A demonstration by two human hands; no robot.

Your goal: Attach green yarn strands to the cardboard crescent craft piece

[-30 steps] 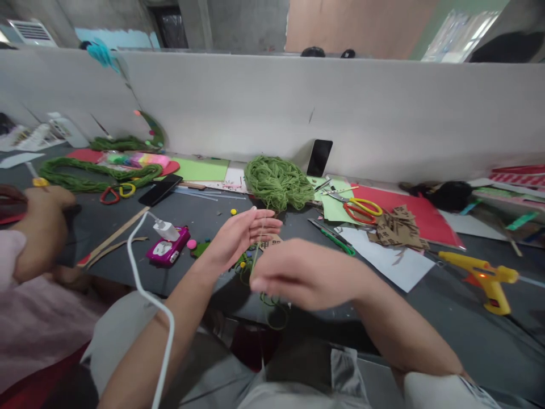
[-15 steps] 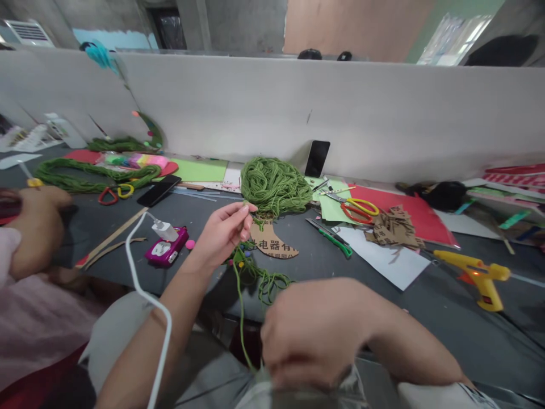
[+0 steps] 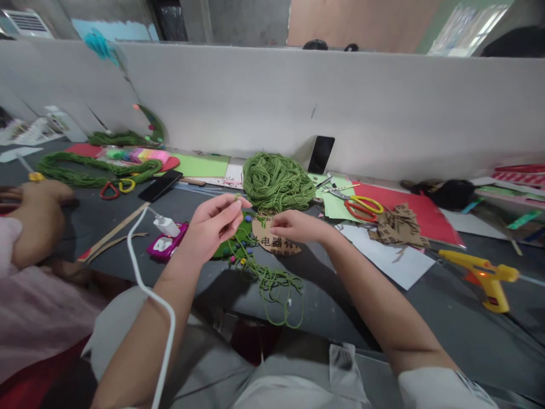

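Note:
My left hand [image 3: 215, 224] is closed in a pinch, with a bit of green yarn [image 3: 237, 197] at its fingertips. My right hand [image 3: 302, 227] is closed too, its fingertips together over a curved brown cardboard piece [image 3: 275, 241] with printed characters. Whatever its fingers hold is hidden. Behind both hands sits a large heap of green yarn [image 3: 276, 182]. Partly covered by my left hand lies a green crescent [image 3: 243, 230] dotted with small coloured balls. Loose green yarn strands [image 3: 279, 281] trail in loops toward the table's front edge.
Scissors [image 3: 361, 207], torn cardboard [image 3: 398, 227], white paper [image 3: 387, 258] and a yellow glue gun [image 3: 485, 275] lie to the right. A phone [image 3: 321, 154] leans on the partition. At left are a purple power socket [image 3: 166, 244], a white cable [image 3: 147, 292] and another person's arm [image 3: 38, 221].
My right hand has risen from near my lap to the cardboard piece. The strand that ran down to it no longer hangs there. My left hand has moved slightly left and up.

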